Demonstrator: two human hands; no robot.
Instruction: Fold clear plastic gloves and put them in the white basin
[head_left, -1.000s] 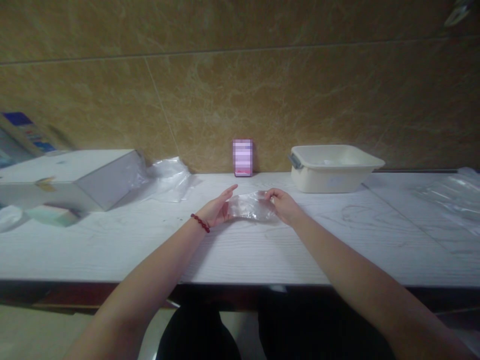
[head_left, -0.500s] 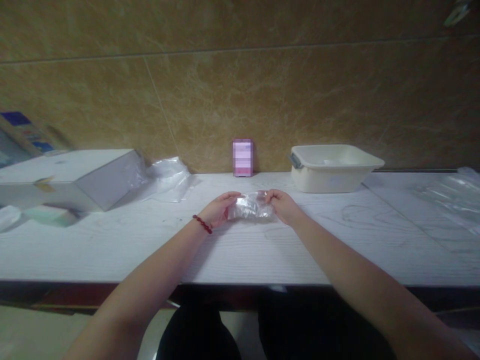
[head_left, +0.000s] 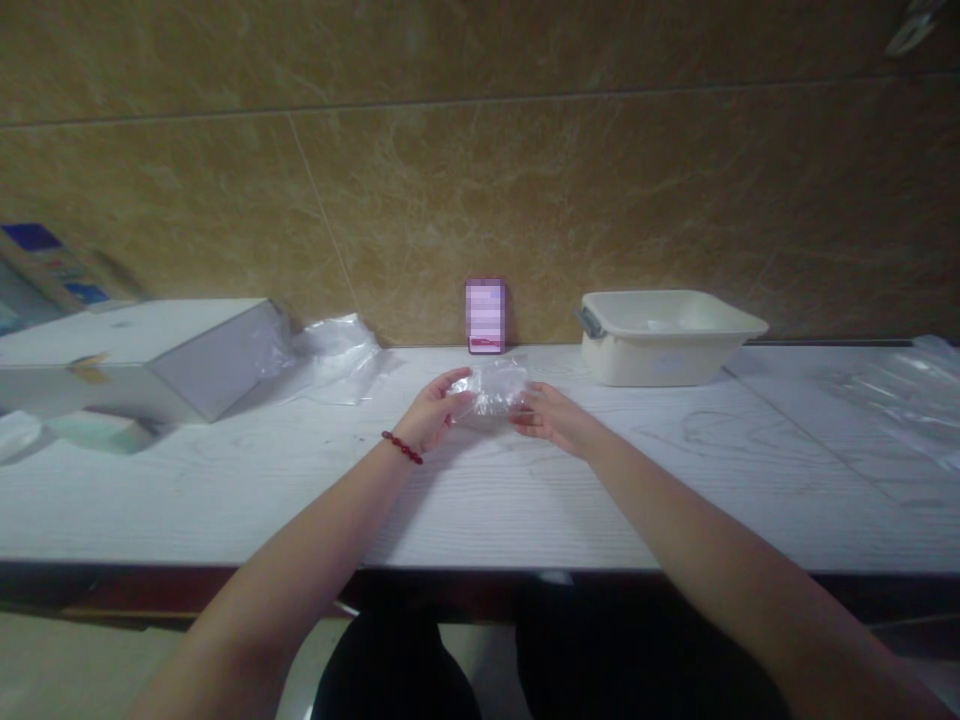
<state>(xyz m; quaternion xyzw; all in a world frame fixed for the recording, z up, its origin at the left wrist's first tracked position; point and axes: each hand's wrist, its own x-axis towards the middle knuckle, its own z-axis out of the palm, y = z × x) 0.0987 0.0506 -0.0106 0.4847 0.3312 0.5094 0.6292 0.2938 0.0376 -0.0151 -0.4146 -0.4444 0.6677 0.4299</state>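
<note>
A small clear plastic bag (head_left: 491, 388), crinkled and shiny, is held up between my two hands, a little above the table. My left hand (head_left: 435, 412) pinches its left end between thumb and fingers, with a dark red bead bracelet (head_left: 403, 447) round the wrist. At the bag's right end is my right hand (head_left: 551, 415), its fingers loosely curved against the plastic, the lower ones showing beneath the edge. Whatever the bag may contain cannot be made out.
Behind the hands a phone (head_left: 486, 316) leans on the tiled wall (head_left: 465, 190). A cream plastic tub (head_left: 660, 358) with a grey handle stands to the right. At left lie a white box (head_left: 180, 355) and clear plastic wrapping (head_left: 341, 355); more plastic bags (head_left: 911, 395) lie far right.
The bag has risen slightly and shifted left, towards the phone. My right hand has changed its grip, from a pinch at the top corner to fingers stretched along the right end.
</note>
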